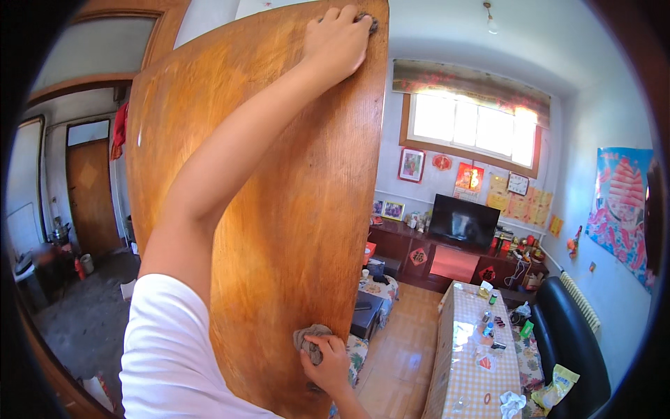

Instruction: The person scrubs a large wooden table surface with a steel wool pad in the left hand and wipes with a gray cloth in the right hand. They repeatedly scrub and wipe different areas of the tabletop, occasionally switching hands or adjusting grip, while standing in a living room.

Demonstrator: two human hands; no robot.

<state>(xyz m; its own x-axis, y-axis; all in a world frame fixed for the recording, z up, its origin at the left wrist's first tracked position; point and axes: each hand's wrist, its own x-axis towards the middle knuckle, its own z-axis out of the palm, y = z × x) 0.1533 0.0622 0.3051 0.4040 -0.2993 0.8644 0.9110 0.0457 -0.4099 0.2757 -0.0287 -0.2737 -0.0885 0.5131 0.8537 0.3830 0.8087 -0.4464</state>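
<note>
A wooden door (279, 209) with an orange-brown grained surface stands in front of me. My left arm, in a white sleeve, stretches up across it. Near the door's top right corner, my left hand (338, 43) presses a dark grey rag (373, 25) to the wood; most of that rag is hidden under the fingers. Lower down, close to the door's right edge, my right hand (326, 363) grips a bunched grey-brown rag (308, 338) against the surface, thumb and fingers closed on it.
Beyond the door's right edge are a long table (457, 342) with a checked cover, a black sofa (574, 335) and a television (463, 218) on a dark red cabinet (398, 241). To the left, a doorway opens onto a room with a dark floor (84, 307) and another wooden door (93, 195).
</note>
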